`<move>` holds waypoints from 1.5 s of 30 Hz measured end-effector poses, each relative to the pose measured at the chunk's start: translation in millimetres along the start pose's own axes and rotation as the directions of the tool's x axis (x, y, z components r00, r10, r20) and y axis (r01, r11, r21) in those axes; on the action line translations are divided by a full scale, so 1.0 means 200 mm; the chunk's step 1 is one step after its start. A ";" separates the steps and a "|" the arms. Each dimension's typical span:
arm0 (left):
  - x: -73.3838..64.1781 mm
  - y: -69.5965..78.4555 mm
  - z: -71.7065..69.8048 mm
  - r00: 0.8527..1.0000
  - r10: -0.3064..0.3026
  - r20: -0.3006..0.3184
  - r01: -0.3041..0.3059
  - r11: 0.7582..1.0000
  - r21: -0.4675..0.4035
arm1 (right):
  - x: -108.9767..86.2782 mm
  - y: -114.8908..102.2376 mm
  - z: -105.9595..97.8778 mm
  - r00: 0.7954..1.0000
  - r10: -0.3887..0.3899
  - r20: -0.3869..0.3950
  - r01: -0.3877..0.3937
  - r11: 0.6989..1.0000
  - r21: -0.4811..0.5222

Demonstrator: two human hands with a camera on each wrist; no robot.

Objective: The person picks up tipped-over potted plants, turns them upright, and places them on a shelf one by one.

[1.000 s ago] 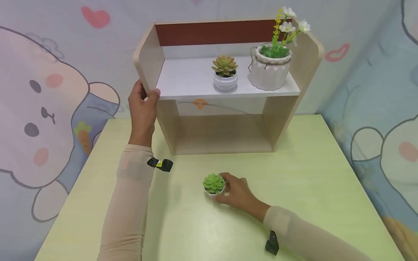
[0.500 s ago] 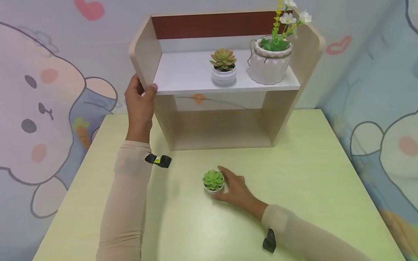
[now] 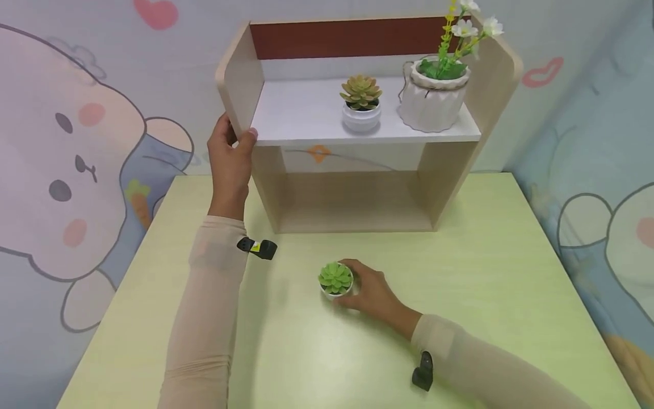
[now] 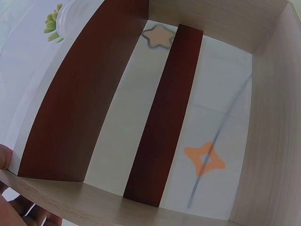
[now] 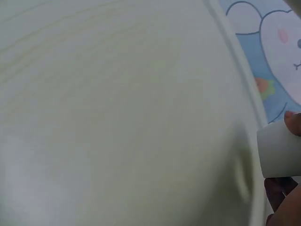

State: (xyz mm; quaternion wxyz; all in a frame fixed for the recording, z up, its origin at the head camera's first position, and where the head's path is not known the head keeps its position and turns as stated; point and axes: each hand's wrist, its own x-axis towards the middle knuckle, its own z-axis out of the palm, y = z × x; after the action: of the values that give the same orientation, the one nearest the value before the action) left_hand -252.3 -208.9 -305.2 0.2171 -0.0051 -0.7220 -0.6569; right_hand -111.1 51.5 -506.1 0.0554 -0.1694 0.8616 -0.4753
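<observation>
My left hand (image 3: 230,173) grips the left side panel of a small two-tier wooden shelf (image 3: 357,201), thumb at the end of the white upper board. In the left wrist view, the shelf's underside and brown back slat (image 4: 164,117) fill the picture. My right hand (image 3: 379,296) holds a little white pot with a bright green succulent (image 3: 335,278) from its right side, in front of the shelf. Thumb and fingers lie on opposite sides of the white pot (image 5: 278,150) in the right wrist view, where the plant itself is out of sight.
On the upper board stand a brownish-green succulent in a white pot (image 3: 361,117) and, to its right, a larger ribbed white flowerpot (image 3: 433,105) with white flowers. The pale table (image 3: 511,272) meets cartoon-printed cloth (image 3: 603,142) behind and at the sides.
The head view has shifted slightly. My right index finger, a little spread from the pot half a second ago, now curves closer round it. The left hand keeps its grip on the shelf.
</observation>
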 end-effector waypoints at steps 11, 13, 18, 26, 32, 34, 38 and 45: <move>0.01 0.02 0.04 0.999 -0.042 0.007 0.042 0.999 0.011 | 0.17 -0.36 -0.30 0.993 -0.104 0.052 0.103 0.995 0.008; 0.01 0.02 0.04 0.999 -0.041 0.006 0.041 0.999 0.009 | 0.20 -0.43 -0.36 0.992 -0.109 0.057 0.108 0.994 0.022; 0.01 0.02 0.02 0.999 -0.032 0.005 0.032 0.999 0.017 | 0.31 -0.60 -0.48 0.994 -0.090 0.061 0.087 0.994 0.060; -0.01 -0.01 -0.04 1.000 -0.024 -0.012 0.024 1.000 0.013 | 0.47 -0.79 -0.58 0.996 -0.066 0.066 0.056 0.988 0.145; -0.01 -0.01 -0.02 1.000 -0.006 -0.004 0.006 1.000 0.010 | 0.54 -0.92 -0.69 0.999 -0.001 0.054 -0.007 0.990 0.139; 0.00 -0.01 -0.01 1.000 -0.005 -0.002 0.005 1.000 0.013 | 0.56 -0.97 -0.72 0.999 0.004 0.044 -0.011 0.988 0.154; 0.01 0.00 -0.01 1.000 -0.008 -0.005 0.008 1.000 0.015 | 0.60 -1.05 -0.75 1.000 -0.007 0.014 0.004 0.987 0.159; 0.00 -0.01 0.00 1.000 -0.010 -0.013 0.010 1.000 0.003 | 0.69 -1.15 -0.77 1.000 0.016 -0.004 -0.015 0.988 0.153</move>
State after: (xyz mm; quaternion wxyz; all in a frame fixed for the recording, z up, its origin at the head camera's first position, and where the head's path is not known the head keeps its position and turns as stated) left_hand -253.2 -209.1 -306.5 0.2184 0.0029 -0.7217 -0.6569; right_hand -224.1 13.9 -220.9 0.0697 -0.1566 0.8241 -0.5399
